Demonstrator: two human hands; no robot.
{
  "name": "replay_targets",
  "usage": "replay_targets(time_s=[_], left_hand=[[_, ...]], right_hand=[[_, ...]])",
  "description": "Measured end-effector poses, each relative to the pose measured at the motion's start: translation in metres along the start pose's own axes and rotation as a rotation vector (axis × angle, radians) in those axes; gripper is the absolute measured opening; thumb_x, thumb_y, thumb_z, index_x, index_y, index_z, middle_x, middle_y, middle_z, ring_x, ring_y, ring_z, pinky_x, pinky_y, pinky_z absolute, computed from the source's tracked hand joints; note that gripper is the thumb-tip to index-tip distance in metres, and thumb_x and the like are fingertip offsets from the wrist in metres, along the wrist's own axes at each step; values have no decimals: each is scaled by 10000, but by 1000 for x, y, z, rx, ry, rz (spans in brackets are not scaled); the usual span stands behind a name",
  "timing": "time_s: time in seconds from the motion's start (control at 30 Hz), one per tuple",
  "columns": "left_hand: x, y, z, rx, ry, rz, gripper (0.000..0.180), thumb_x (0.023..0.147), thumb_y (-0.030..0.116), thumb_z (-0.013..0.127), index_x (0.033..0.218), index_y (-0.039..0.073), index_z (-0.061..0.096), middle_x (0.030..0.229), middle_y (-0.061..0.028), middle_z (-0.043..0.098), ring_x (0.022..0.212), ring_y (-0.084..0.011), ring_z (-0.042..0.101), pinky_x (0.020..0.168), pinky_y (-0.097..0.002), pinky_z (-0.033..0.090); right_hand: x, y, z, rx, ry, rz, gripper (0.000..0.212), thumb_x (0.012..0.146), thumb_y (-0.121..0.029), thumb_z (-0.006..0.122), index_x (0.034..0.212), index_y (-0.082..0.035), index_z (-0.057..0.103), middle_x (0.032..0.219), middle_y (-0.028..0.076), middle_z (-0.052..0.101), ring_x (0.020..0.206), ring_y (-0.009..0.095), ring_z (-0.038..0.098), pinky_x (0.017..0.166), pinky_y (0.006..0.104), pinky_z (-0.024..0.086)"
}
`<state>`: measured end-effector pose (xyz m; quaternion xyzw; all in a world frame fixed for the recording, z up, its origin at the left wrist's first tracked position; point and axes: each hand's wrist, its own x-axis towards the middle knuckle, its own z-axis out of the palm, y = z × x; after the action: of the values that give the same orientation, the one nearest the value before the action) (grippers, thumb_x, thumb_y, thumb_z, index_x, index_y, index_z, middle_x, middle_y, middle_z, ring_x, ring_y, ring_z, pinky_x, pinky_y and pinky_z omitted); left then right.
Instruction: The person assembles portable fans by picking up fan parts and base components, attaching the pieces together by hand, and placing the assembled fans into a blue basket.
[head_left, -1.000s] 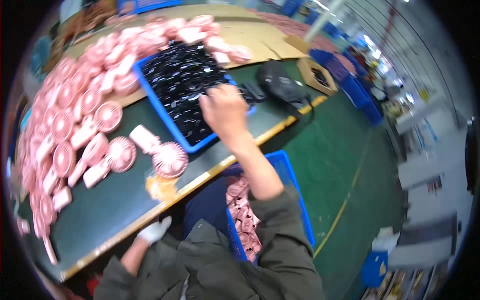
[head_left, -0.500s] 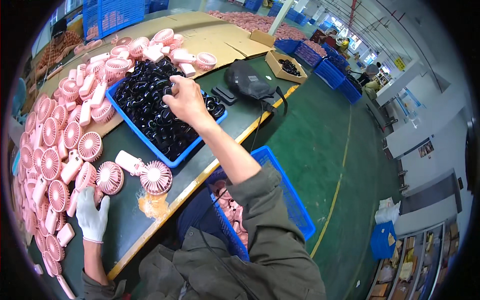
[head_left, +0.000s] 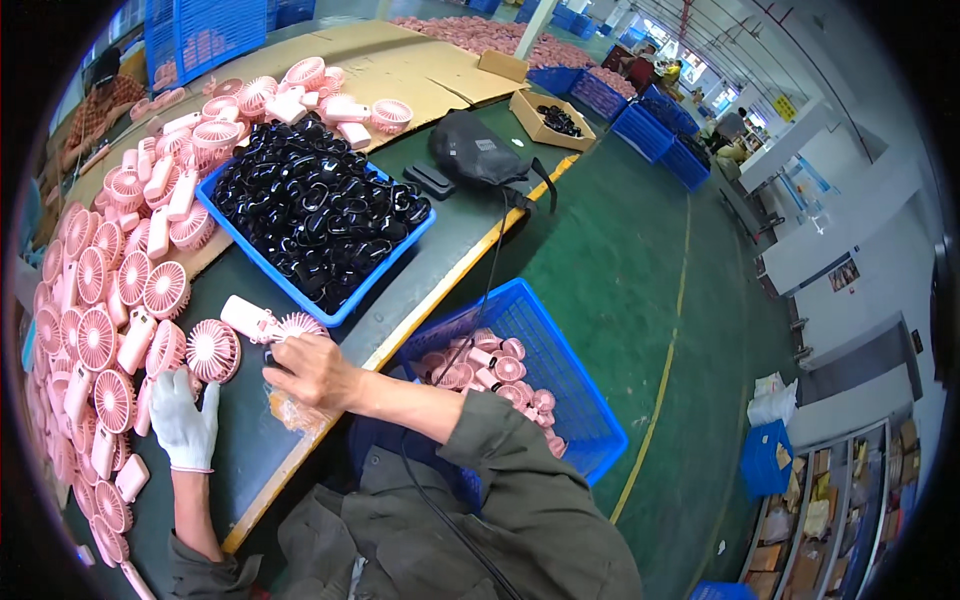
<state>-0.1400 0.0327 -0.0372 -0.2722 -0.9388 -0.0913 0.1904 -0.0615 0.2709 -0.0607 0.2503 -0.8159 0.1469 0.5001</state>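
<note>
My left hand (head_left: 186, 428), in a white glove, lies with fingers stretched and thumb apart at the edge of the heap of pink handheld fans (head_left: 113, 400). Its fingertips touch the nearest fans. My bare right hand (head_left: 318, 374) is closed, with a small black part (head_left: 269, 356) showing at its fingertips; most of that part is hidden. Just beyond the right hand lies a single pink fan (head_left: 248, 318), its round head partly covered by the hand. Another fan (head_left: 213, 350) sits between both hands. Farther off, a blue tray (head_left: 270, 290) is heaped with glossy black parts (head_left: 310, 215).
A blue crate (head_left: 590, 440) of pink fans stands below the table's yellow edge (head_left: 400, 330) on my right. On the table are a black bag (head_left: 475, 150), a dark flat case (head_left: 430, 181) and a cardboard box (head_left: 550, 122). A thin cable (head_left: 490, 275) hangs past the edge.
My right hand has moved from the tray of black parts back toward me, beside the single fan, with a black part in its fingers. The left hand stays nearly in place.
</note>
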Motion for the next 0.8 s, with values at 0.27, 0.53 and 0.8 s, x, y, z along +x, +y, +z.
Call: replay_targets(time_s=[0.27, 0.53, 0.8], left_hand=[[-20, -5, 5, -218, -137, -180, 410, 740, 269, 744, 999, 10, 560, 911, -174, 614, 853, -350, 607, 747, -424, 493], [-42, -3, -13, -150, 139, 267, 453, 527, 258, 843, 770, 73, 508, 781, -85, 499, 727, -291, 499, 625, -402, 419], [-64, 33, -34, -291, -45, 123, 596, 518, 256, 843, 976, 45, 526, 963, -142, 549, 909, -341, 539, 800, -419, 451]], right_hand=[[9, 17, 17, -25, 28, -47, 89, 713, -152, 576, 746, -70, 576, 756, 52, 484, 721, 212, 546, 604, 351, 412], [18, 2, 3, 82, 133, 106, 110, 684, -121, 617, 770, -70, 571, 702, 47, 452, 647, 223, 532, 575, 360, 410], [22, -41, -8, 425, 285, 516, 436, 771, 50, 693, 1159, 53, 492, 880, 179, 539, 680, 284, 562, 584, 360, 465]])
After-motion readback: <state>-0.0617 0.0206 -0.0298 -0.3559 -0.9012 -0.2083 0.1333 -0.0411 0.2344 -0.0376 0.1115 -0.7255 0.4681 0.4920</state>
